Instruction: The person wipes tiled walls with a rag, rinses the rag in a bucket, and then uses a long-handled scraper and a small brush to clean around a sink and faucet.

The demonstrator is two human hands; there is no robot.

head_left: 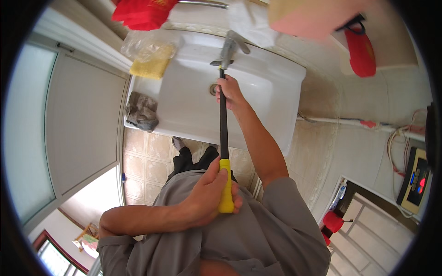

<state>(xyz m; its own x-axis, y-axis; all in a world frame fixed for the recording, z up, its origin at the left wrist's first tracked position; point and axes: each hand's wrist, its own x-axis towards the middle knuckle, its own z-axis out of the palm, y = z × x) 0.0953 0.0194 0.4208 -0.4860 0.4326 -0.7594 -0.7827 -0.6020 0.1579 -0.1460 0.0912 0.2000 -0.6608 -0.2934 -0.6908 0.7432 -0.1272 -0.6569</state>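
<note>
Rod (223,129): black shaft with a yellow grip (226,193) at its near end, lying lengthwise from the person's middle out over the white sink (184,101)

Left hand (208,186): clamped on the yellow grip, thumb along it, fingertips showing round the right side

Right hand (231,92): closed around the shaft near its far end, just right of the drain (213,89)

Faucet (229,48): grey metal, at the sink's far side; the rod's tip reaches its base, whether touching I cannot tell

Left rim: crumpled grey cloth (141,112) on the near part, yellow cloth (149,67) and clear plastic bag (147,43) farther off

Red fabric (142,13): at the far left, with gold markings, too blurred to read

Wall device (414,181): at the right, a dark panel in a yellowish frame, lit red and blue, any lettering too small to make out
</note>
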